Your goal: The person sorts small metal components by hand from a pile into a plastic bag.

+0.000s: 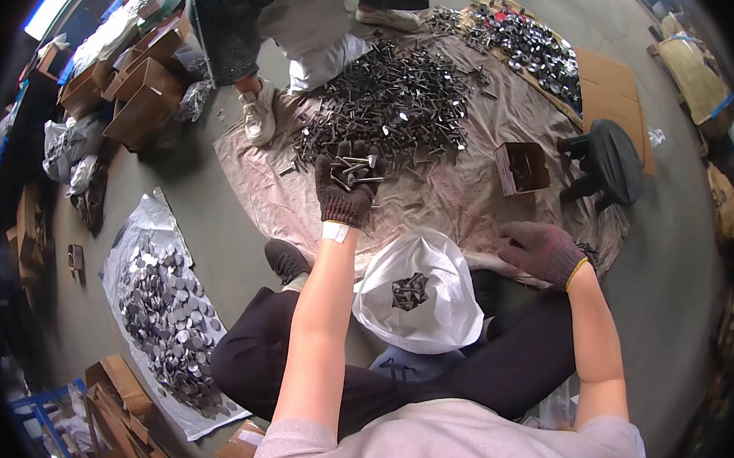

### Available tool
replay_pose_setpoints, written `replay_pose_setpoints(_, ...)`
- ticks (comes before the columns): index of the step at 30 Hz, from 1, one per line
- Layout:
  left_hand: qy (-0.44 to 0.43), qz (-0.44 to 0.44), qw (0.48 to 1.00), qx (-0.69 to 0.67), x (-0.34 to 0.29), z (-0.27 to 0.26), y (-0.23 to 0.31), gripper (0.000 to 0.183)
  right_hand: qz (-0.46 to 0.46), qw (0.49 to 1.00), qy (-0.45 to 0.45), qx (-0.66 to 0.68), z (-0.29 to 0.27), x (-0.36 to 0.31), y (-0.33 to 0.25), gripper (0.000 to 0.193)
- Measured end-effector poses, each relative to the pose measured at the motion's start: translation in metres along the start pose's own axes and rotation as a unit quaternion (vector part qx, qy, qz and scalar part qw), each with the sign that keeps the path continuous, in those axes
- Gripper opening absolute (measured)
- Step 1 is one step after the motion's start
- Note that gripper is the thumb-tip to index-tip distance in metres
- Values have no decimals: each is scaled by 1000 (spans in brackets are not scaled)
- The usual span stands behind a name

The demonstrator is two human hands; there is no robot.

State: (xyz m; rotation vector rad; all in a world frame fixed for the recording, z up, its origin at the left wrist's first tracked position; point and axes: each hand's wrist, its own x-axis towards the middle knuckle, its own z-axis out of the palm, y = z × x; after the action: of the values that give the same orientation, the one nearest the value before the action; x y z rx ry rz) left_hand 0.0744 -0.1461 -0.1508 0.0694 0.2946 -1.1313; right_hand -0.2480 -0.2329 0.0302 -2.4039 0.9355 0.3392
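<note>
My left hand (344, 198), in a dark work glove, reaches forward palm up at the near edge of a large pile of metal bolts (391, 91). A small bunch of bolts (356, 172) lies in its palm and fingers. Over the cloth's near edge, by my right knee, my right hand (543, 251) wears a similar glove, its fingers stretched out and nothing visible in them. Between my crossed legs stands an open white sack (452, 295) with dark metal pieces (410, 291) at its bottom.
The bolts lie on a stained cloth (252, 173). A small open box (523, 169) and a dark stool (613, 161) stand at right. Metal discs (173, 315) cover a plastic sheet at left. Another person's shoe (258, 113) is beside the pile; cardboard boxes (145, 100) stand far left.
</note>
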Motion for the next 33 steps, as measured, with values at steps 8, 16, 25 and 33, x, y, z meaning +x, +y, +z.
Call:
replay_pose_setpoints(8, -42, -7, 998, 48, -74, 29, -10, 59, -129, 973, 100, 162, 40, 13, -34, 34)
replay_pose_setpoints(16, -37, 1, 999, -39, -140, 43, -34, 45, -140, 925, 220, 276, 77, 37, -127, 37)
replay_pose_setpoints(25, -91, 44, 973, 210, -163, 32, -41, 60, -201, 929, 307, 45, 102, 37, -118, 23)
replay_pose_setpoints(33, -65, -73, 995, 27, -169, 28, -40, 74, -215, 896, 306, 242, 100, 20, -112, 14)
